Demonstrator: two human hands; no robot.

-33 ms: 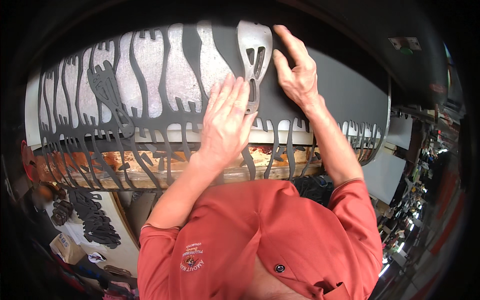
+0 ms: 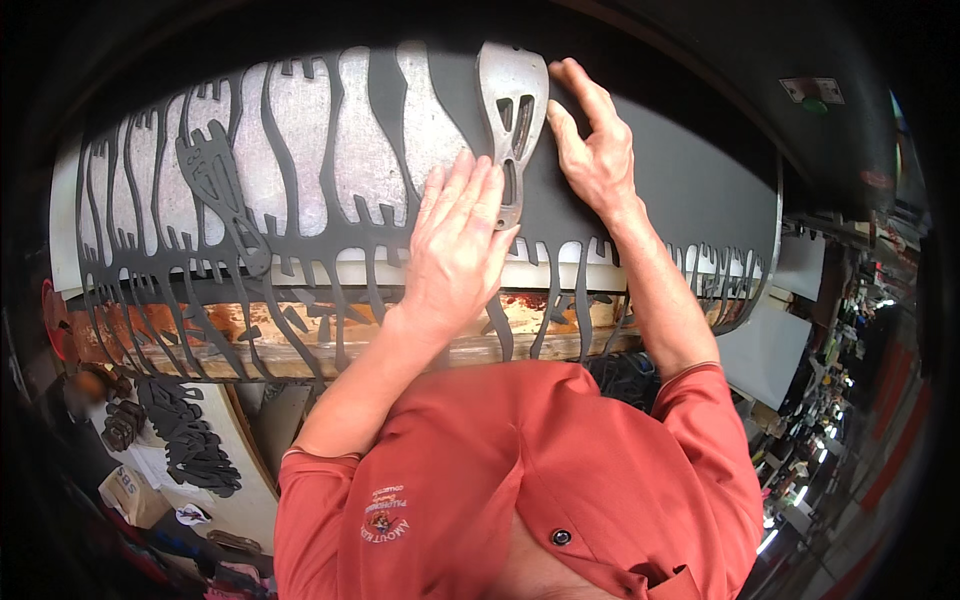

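A silver metal cutting die (image 2: 512, 72) with several slots lies lengthwise on a dark grey sheet (image 2: 690, 165). My left hand (image 2: 455, 240) rests flat by its lower end, fingers stretched out together, fingertips against or very near its left edge; exact contact is unclear. My right hand (image 2: 597, 150) is beside the die's right edge, thumb and fingers apart, palm curved. Neither hand is wrapped round the die. Left of it, the sheet has several long, sole-like cutouts showing a pale surface. A loose dark cut piece (image 2: 215, 185) with slots and notched ends lies across them.
Cut strips of the sheet hang over a worn wooden front edge (image 2: 460, 350) with dark scraps on it. Below left, a pile of dark cut pieces (image 2: 195, 440) lies on a board. A dark machine part (image 2: 700, 40) overhangs the back. Cluttered shelves stand right.
The die sits very slightly farther right and lower in the picture. My left hand has shifted slightly right with it; the right fingertips are slightly lower.
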